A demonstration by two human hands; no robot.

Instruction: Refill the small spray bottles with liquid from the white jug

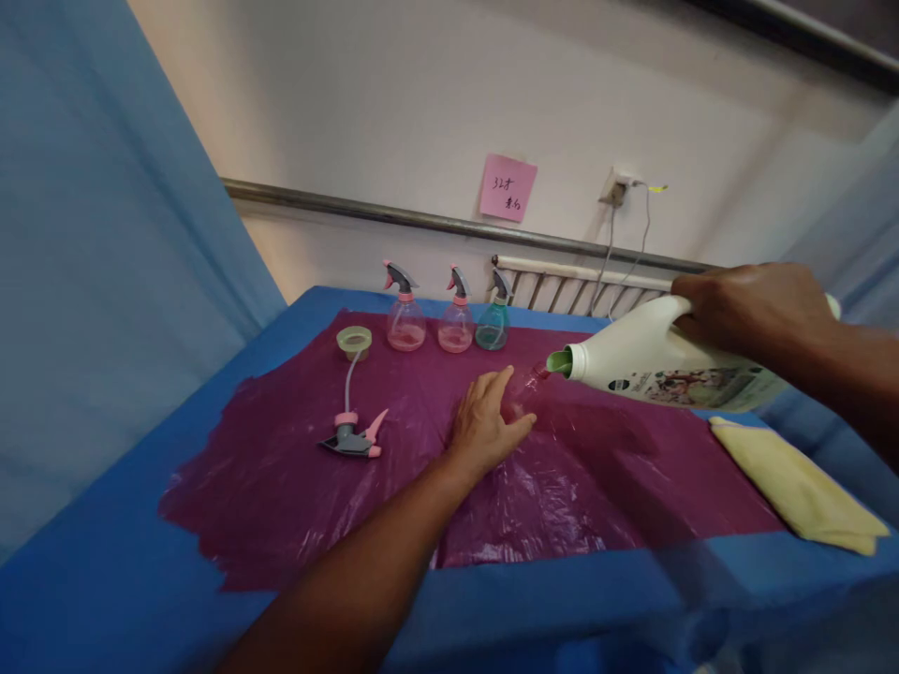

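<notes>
My left hand (484, 423) is curved round the side of a clear spray bottle body (521, 388) with its head off, the thumb and fingers against it. It stands on the purple plastic sheet (295, 496). My right hand (751, 300) grips a large cream jug (636, 360) by its handle, tipped to the left. The green spout (560, 363) is at the mouth of the bottle; any liquid running out is too small to make out. A pink and grey trigger spray head (349, 437) lies left of my left hand, its tube resting against a pale green cap (354, 335).
At the back of the sheet stand two pink-liquid spray bottles (405, 323) and one teal spray bottle (493, 323). A folded yellow cloth (797, 482) lies at the right edge of the blue table (140, 562). Behind are a radiator (562, 285) and a wall pipe (393, 220).
</notes>
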